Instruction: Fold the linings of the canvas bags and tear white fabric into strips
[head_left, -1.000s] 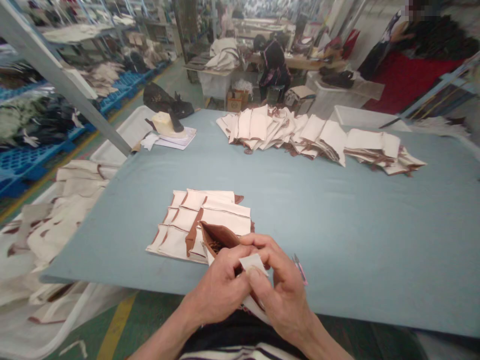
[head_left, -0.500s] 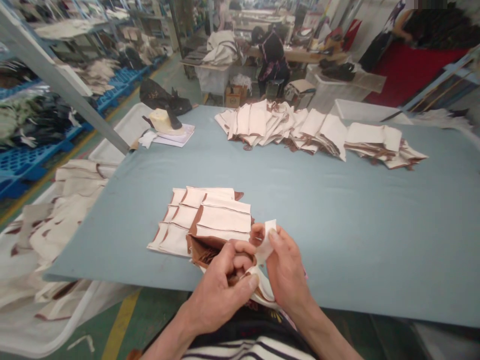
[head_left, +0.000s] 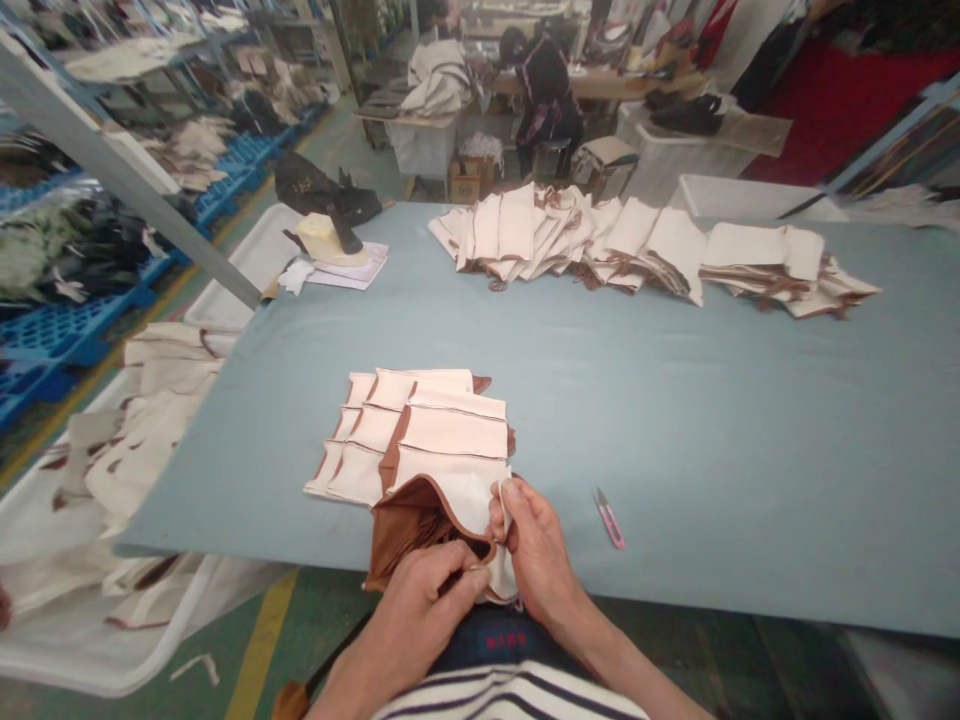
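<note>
Overlapping the near edge of the blue-grey tabletop (head_left: 720, 430), an open cream-and-brown fabric pouch (head_left: 399, 535) was gripped by the left hand (head_left: 429, 592) — a small white slip (head_left: 505, 508) was pinched by the right hand (head_left: 536, 540).

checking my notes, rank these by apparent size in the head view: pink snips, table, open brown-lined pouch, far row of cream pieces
Largest to smallest:
1. table
2. far row of cream pieces
3. open brown-lined pouch
4. pink snips
</note>
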